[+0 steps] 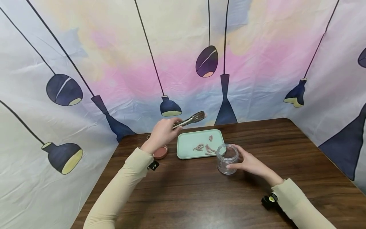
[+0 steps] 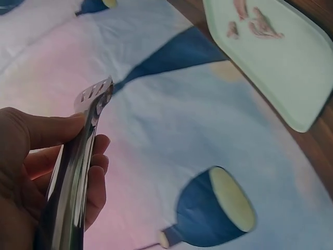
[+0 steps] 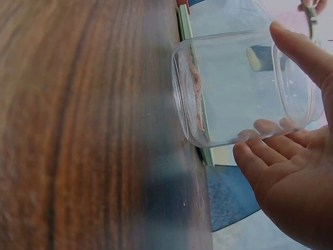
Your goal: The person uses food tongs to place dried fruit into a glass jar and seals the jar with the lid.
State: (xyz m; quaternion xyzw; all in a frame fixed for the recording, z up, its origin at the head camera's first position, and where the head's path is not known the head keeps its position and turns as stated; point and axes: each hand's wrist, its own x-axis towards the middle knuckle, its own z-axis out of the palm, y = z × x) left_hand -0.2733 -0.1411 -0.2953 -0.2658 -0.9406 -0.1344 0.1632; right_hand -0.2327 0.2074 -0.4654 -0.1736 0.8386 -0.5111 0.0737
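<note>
My left hand point(image 1: 164, 131) grips a pair of metal tongs point(image 1: 197, 117), raised above the back edge of the tray. Their slotted head point(image 2: 94, 94) points up and away from the fingers in the left wrist view. With thumb and fingers spread around its side, my right hand point(image 1: 251, 163) holds a clear jar point(image 1: 226, 165), upright, at the tray's front right corner. On the pale green tray point(image 1: 186, 140) lie several pinkish-brown strips like shredded meat point(image 1: 199, 147). Some strips point(image 3: 196, 94) also show through the jar's wall in the right wrist view.
A reddish-brown round lid point(image 1: 160, 152) lies left of the tray, partly behind the left wrist. The dark wooden table point(image 1: 194, 194) meets a hanging cloth point(image 1: 123, 63) printed with lamps at the back and sides.
</note>
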